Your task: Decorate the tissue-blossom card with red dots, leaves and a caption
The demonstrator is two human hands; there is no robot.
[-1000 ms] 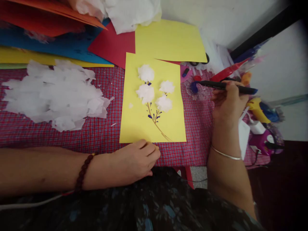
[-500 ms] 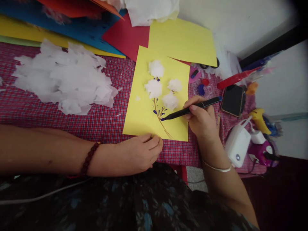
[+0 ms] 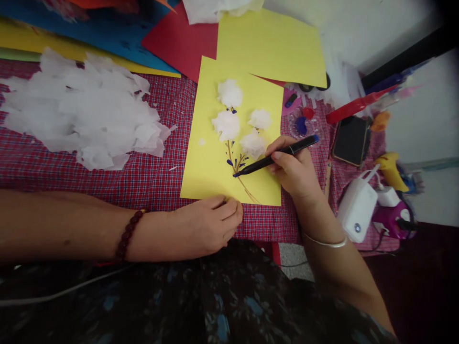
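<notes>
A black marker pen (image 3: pixel 256 165) is pinched in my right hand (image 3: pixel 296 167). Its tip touches a yellow paper sheet (image 3: pixel 201 177) beside a thin brown drawn stem with small dark blue marks. Several white tissue-paper puffs (image 3: pixel 226 126) sit on the sheet like blossoms above the stem. My left hand (image 3: pixel 213 224) lies at the sheet's lower edge, fingers curled and closed against it; the fingertips are partly hidden.
A heap of torn white tissue paper (image 3: pixel 89 110) lies on the checked tablecloth (image 3: pixel 158 181) at left. Coloured papers (image 3: pixel 268 43) are at the back. To the right lie a phone (image 3: pixel 350 140), a red tool (image 3: pixel 358 106) and a white device (image 3: pixel 358 205).
The pen tip has shifted slightly left and up the picture, near the stem's fork. My right hand has moved with it, while my left hand stays at the lower edge. The view has tilted slightly.
</notes>
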